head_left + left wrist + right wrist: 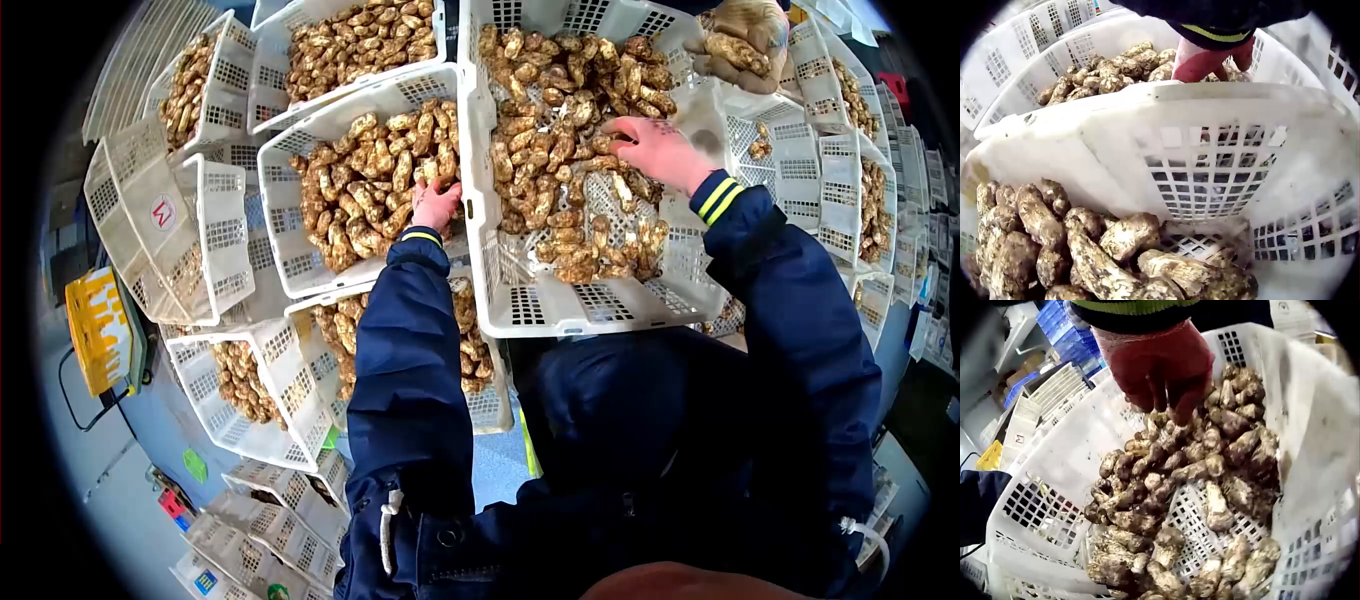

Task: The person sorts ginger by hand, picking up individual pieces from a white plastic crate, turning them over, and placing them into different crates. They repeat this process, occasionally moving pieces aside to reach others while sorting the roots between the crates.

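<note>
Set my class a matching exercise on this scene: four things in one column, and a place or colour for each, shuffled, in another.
1. Left hand
2. Right hand
3. Sleeves
4. Central basket

A. Dark blue
B. Reaching into the central basket
C. White
D. Reaching into the basket just left of centre

Pairs: 1-D, 2-B, 3-A, 4-C

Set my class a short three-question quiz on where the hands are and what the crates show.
1. True or false: the left hand and the right hand are at separate crates.
2. Short answer: which hand is at the crate whose mesh floor shows between the lumpy brown pieces?
3. What colour are the bright stripes on the right cuff? A) red B) yellow-green C) white

Key: 1 true; 2 the right hand; 3 B.
</note>
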### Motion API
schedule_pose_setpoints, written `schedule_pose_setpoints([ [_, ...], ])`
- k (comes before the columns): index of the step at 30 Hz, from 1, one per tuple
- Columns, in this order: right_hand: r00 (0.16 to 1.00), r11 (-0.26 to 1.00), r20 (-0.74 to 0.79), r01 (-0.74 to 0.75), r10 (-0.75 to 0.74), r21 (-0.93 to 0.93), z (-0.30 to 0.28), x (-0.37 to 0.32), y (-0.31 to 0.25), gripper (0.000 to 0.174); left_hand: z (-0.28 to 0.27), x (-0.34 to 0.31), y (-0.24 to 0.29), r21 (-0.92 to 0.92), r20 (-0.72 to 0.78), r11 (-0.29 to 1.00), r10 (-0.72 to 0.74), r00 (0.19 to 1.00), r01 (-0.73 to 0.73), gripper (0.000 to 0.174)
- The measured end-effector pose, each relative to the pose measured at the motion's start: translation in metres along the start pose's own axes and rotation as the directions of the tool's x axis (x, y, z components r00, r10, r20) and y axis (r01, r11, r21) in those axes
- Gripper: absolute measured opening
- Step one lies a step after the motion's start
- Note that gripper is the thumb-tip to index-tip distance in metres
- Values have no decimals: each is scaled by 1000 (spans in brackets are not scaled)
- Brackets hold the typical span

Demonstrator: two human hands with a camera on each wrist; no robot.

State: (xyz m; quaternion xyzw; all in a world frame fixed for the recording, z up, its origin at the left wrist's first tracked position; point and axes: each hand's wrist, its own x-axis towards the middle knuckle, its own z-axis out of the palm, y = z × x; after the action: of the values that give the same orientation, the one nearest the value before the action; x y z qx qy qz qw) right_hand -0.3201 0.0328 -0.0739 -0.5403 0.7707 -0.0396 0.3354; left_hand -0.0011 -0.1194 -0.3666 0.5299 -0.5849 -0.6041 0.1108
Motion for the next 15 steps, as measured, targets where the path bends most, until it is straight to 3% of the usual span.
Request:
schedule_pose_setpoints([
  [2, 995, 995, -11, 95, -96, -38, 15, 19, -4, 39, 1, 5, -1, 35, 4, 999, -40, 999, 40, 43],
  [3, 989, 980, -31, 140, -146, -141, 22, 26, -9, 41, -2, -2, 12, 23, 11, 998, -60, 998, 59, 42],
  [4, 979, 953, -44, 183, -199, -243, 29, 33, -17, 43, -1, -14, 24, -102, 39, 992, -72, 997, 76, 35],
  [5, 952, 908, -66, 262, -298, -326, 38, 40, -22, 38, 0, -36, 55, -79, -22, 995, -61, 998, 59, 25],
  [6, 960, 892, -32, 246, -279, -380, 41, 42, -31, 33, -3, -55, 78, -159, -62, 978, -150, 987, 138, 27],
  [8, 885, 775, -119, 321, -450, -545, 78, 60, -8, 30, -3, -59, 58, -436, -201, 900, -87, 976, -9, 27],
  [9, 905, 786, -116, 285, -409, -548, 77, 58, -11, 28, -20, -75, 74, -375, -2, 920, -126, 992, 115, 32],
  [12, 934, 815, -85, 256, -347, -519, 68, 51, -6, 25, -52, -117, 172, -590, 72, 779, -214, 974, 215, 37],
  [13, 990, 929, 14, 134, -137, -346, 57, 47, -10, 25, -67, -113, 196, -570, -75, 817, 50, 996, -84, 44],
  [14, 978, 952, -14, 197, -206, -234, 52, 37, -2, 25, -84, -108, 214, -575, -134, 725, 374, 918, -380, 49],
  [15, 985, 975, 55, 168, -162, -142, 43, 24, -4, 25, -87, -127, 260, -653, -194, 603, 452, 871, -459, 46],
])
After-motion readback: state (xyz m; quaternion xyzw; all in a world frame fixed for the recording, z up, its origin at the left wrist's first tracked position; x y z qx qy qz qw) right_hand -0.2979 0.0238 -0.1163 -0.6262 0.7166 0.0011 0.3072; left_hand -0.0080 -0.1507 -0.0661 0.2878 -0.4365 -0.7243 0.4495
